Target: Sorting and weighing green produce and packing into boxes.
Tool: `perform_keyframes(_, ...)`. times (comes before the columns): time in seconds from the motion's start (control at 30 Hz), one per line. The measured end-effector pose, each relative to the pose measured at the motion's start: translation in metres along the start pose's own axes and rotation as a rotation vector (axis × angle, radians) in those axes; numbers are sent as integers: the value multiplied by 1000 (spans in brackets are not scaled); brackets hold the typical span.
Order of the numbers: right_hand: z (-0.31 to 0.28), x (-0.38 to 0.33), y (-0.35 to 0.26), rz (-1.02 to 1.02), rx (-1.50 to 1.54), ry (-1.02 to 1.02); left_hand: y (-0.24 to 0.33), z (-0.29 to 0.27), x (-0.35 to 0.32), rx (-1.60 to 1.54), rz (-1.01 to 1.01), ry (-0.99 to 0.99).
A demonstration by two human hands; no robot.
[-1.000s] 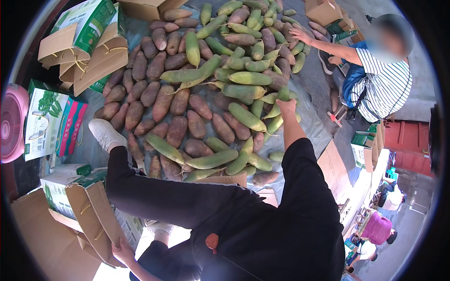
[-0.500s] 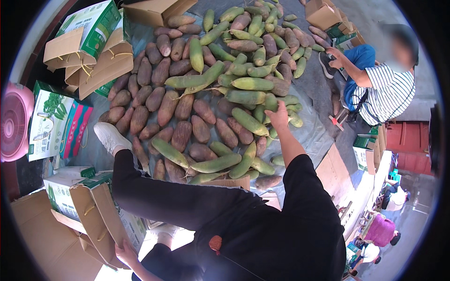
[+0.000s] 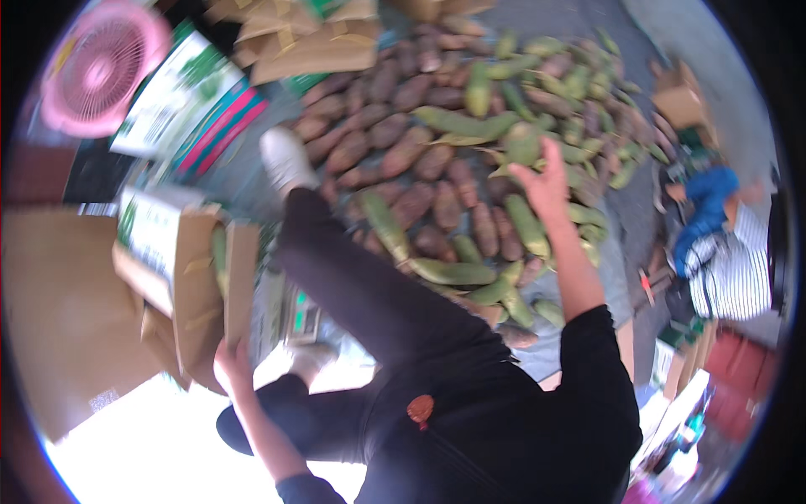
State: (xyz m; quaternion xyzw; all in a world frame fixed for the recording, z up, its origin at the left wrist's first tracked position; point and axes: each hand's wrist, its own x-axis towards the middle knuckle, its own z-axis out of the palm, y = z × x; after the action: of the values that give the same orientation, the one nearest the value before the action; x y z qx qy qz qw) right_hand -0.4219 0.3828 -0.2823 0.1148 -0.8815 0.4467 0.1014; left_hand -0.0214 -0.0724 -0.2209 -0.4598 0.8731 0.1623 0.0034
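My right hand (image 3: 546, 189) reaches over the heap with thumb and fingers around a green radish (image 3: 522, 144), which points end-on toward me. More green radishes (image 3: 453, 272) lie around it, mixed with purple-brown roots (image 3: 409, 149). At the lower left, my left hand (image 3: 232, 368) grips the edge of an open cardboard box (image 3: 242, 281); some of its fingers are hidden by the cardboard. Part of a green radish (image 3: 220, 259) shows inside that box. Motion blurs the picture somewhat.
A scale with a lit green display (image 3: 301, 312) stands beside the box. My white shoe (image 3: 286, 158) rests at the heap's left edge. Beyond are a pink fan (image 3: 105, 69), a printed carton (image 3: 180, 97) and brown cartons (image 3: 319, 46). A seated person (image 3: 729, 260) is at right.
The view has swung, shifting the scene rightward on the left side. My right hand has closed on a green radish. My left hand stays on the box, whose inside now shows more.
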Motion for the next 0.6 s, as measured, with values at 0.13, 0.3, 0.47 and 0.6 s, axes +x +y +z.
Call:
perform_keyframes(0.13,39,21,-105,-110,313,-123,-7,-3,-2,67,-19,-4)
perform_keyframes(0.3,93,15,-246,-435,719,-281,-15,0,-6,58,-7,30)
perform_keyframes(0.47,144,-22,-361,-670,820,-428,-12,-3,-6,86,4,21)
perform_keyframes(0.6,192,-85,-424,-531,881,-586,-42,6,-7,63,45,94)
